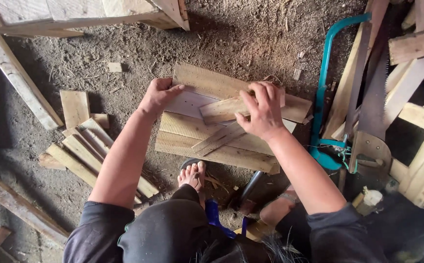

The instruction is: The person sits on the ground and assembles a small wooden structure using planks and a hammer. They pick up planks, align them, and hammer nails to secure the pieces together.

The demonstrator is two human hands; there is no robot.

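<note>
Gripping 1 short wooden slat (pixel 231 109), the right hand (pixel 263 114) is clenched on it; the left hand (pixel 157 95) clasps the stacked boards' (pixel 207 141) edge on the dirt floor (pixel 124 53).

Your hands rest on a stack of boards (pixel 212 131) lying on the dirt floor (pixel 124 58) ahead of your feet. Left of it lies a pile of slats (pixel 83 151); right of it a bow saw (pixel 326 87) leans by stacked timber (pixel 416 112).
</note>
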